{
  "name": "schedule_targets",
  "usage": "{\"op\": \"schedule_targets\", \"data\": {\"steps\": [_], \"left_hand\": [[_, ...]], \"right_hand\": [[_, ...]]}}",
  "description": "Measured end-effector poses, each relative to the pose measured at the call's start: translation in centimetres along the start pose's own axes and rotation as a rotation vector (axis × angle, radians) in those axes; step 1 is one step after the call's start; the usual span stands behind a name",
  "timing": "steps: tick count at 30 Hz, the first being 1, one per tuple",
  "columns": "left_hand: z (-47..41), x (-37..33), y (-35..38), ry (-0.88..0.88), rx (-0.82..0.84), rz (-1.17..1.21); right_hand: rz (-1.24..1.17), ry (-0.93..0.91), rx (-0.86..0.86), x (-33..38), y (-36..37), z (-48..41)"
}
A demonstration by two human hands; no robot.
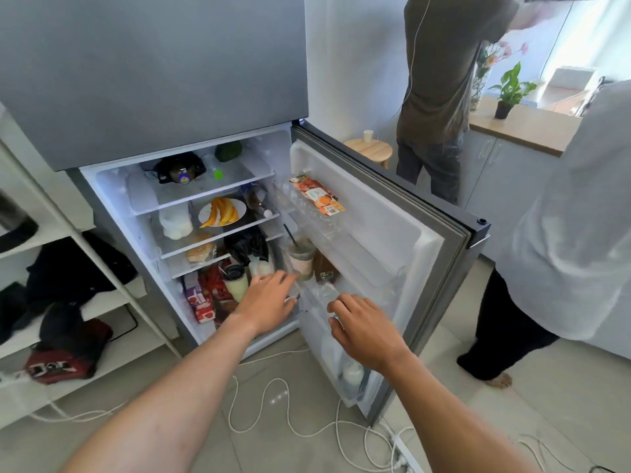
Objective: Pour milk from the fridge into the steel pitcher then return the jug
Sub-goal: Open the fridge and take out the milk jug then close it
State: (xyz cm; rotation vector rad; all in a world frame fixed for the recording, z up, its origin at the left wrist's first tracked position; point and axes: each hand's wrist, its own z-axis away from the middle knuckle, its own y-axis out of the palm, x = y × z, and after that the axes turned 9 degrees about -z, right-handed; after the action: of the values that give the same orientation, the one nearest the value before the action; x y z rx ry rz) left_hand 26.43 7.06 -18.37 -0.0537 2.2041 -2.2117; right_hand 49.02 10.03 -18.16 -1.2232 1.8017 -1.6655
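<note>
Right hand (362, 331): fingers bent over clear bottle (327, 292) in door (382, 216), grip unclear. Left hand (269, 298): fingers straight, holds nothing. Likely milk: white bottle (353, 373), lowest in door. Grasp body firmly, lift straight.

left hand (269, 303) and right hand (363, 331) bare — forearms bare too, faint blotches on the left.

1 fridge (153, 80); 2 hands (269, 302) (362, 331); 2 other ppl (440, 80) (563, 216); 1 stool (368, 148); 1 potted plant (510, 87); 1 fruit plate (240, 208).

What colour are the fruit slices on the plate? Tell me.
Yellow-orange fruit slices, head view.
</note>
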Motion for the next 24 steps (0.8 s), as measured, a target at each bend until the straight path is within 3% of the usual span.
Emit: {"op": "schedule_targets", "data": {"steps": [10, 17, 24], "left_hand": [[0.9, 1.5, 7.0, -0.065, 0.150, 0.084], [0.2, 1.3, 13.5, -0.108, 0.210, 0.199], [-1.7, 0.4, 20.6, -0.168, 0.241, 0.314]], "right_hand": [[0.062, 0.232, 0.257, -2.2, 5.4, -1.5], [-0.014, 0.381, 0.296, -4.3, 8.9, -2.8], [-0.037, 0.401, 0.276, -6.9, 14.1, -4.2]]}}
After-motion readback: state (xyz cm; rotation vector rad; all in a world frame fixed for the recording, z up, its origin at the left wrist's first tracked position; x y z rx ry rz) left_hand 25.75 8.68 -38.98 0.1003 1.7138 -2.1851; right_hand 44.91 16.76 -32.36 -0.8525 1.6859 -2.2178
